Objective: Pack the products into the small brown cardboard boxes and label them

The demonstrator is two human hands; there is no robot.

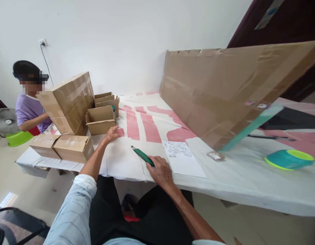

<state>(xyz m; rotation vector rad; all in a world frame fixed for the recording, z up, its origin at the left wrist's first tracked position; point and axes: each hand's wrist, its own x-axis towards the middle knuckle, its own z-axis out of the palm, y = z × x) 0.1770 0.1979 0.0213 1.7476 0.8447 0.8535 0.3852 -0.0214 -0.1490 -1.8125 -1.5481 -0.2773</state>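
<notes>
In my right hand [160,172] is a green utility knife [143,156], its tip pointing away to the upper left over the tablecloth. My fingers wrap its rear end. My left hand [112,134] reaches forward with fingers stretched out, low over the cloth and close to a small topless cardboard box [100,120]; whether it touches the box I cannot tell. A white sheet with small bluish ring shapes [184,158] lies just right of the knife hand. Two closed cardboard boxes [73,148] sit left of my left forearm.
Stacked cartons [70,98] stand at the left, with a person in a purple shirt [30,110] behind them. A large cardboard panel [223,85] leans across the right side. A teal and lime bowl [289,160] and a small tan item [215,156] lie on the tablecloth [239,180].
</notes>
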